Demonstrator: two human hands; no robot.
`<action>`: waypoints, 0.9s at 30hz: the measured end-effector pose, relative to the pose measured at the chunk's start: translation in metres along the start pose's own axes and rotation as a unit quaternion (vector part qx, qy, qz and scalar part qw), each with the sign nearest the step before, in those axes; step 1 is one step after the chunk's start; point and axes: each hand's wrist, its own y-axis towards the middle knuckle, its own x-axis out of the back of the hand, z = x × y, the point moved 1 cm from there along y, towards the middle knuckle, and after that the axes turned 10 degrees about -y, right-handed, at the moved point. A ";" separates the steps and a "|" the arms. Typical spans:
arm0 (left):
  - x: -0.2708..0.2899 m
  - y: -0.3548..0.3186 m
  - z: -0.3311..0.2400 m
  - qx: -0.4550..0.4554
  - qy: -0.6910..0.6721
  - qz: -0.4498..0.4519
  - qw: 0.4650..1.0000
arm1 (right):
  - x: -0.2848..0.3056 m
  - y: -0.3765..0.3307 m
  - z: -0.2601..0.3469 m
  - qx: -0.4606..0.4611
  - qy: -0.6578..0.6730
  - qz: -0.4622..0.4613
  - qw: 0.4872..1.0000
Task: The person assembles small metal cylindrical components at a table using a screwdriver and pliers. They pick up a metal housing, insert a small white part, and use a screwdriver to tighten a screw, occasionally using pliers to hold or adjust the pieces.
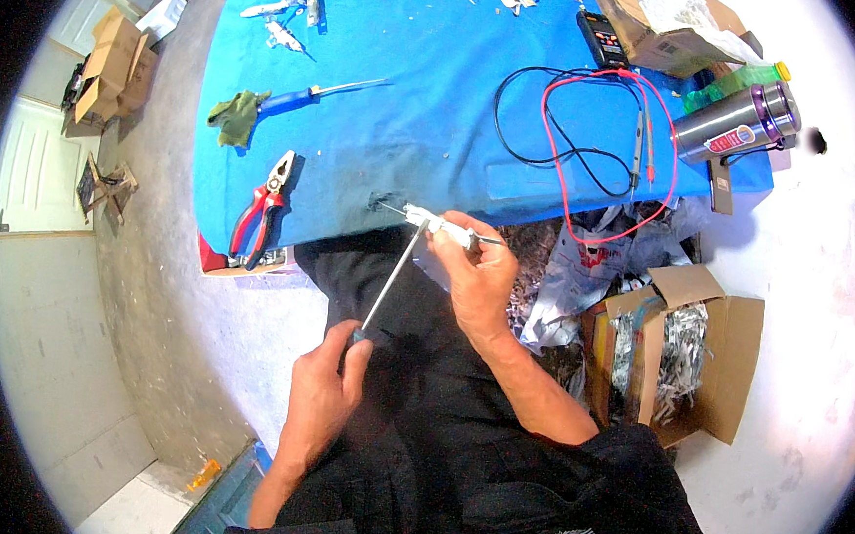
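My left hand (324, 381) is closed round the handle of a screwdriver, whose long metal shaft (391, 286) slants up and to the right. The shaft's tip meets a small white part (439, 226) with a thin wire or pin sticking out at its left end. My right hand (477, 265) pinches that white part near the table's front edge, over my lap. What exactly the part is cannot be made out. To the left on the blue cloth lie red-and-black pliers (260, 210). Behind them is another screwdriver with a blue handle (290, 100), beside a green rag (237, 118).
At the right of the blue-covered table (431, 42) are a multimeter (603, 40) with red and black leads, a steel thermos (710, 131) and a green bottle (737, 87). White parts (283, 35) lie at the back. Below right stands a cardboard box (733, 359) of silvery strips.
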 end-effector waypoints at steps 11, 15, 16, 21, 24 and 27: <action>0.027 0.009 -0.015 0.064 -0.034 0.047 0.996 | 0.004 -0.003 0.004 0.037 0.010 0.035 0.999; 0.047 0.015 -0.018 0.118 -0.071 0.092 0.986 | 0.012 -0.001 0.008 0.051 -0.043 0.075 0.995; 0.051 0.017 -0.020 0.141 -0.075 0.102 0.982 | 0.015 0.000 0.010 0.052 -0.064 0.083 0.993; 0.074 0.028 -0.026 0.111 -0.024 0.124 0.986 | 0.030 0.009 0.019 0.142 -0.183 0.129 0.964; 0.083 0.035 -0.035 0.113 -0.007 0.135 0.984 | 0.034 0.017 0.024 0.173 -0.218 0.146 0.949; 0.090 0.045 -0.041 0.131 -0.004 0.141 0.981 | 0.036 0.020 0.028 0.197 -0.234 0.158 0.939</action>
